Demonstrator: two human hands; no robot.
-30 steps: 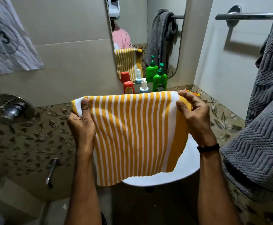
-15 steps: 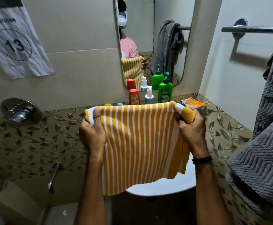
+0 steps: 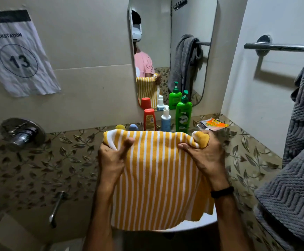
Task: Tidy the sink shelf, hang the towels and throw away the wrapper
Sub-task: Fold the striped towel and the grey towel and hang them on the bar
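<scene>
Both hands hold a yellow-and-white striped towel (image 3: 158, 180) spread in front of the white sink (image 3: 192, 226). The left hand (image 3: 112, 158) pinches the towel's top corner at 9 o'clock, thumb over the cloth; the right hand (image 3: 204, 153) is clenched around the bunched corner at 3 o'clock. Behind the towel's top edge, at 12 o'clock, the sink shelf (image 3: 194, 130) carries a red bottle (image 3: 149, 119), a pale blue pump bottle (image 3: 166, 119) and a green pump bottle (image 3: 183, 115). An orange wrapper (image 3: 213, 123) lies on the shelf just above the right hand. At 2 o'clock a towel bar (image 3: 276, 48) carries a grey towel (image 3: 303, 138) that hangs down the right edge.
</scene>
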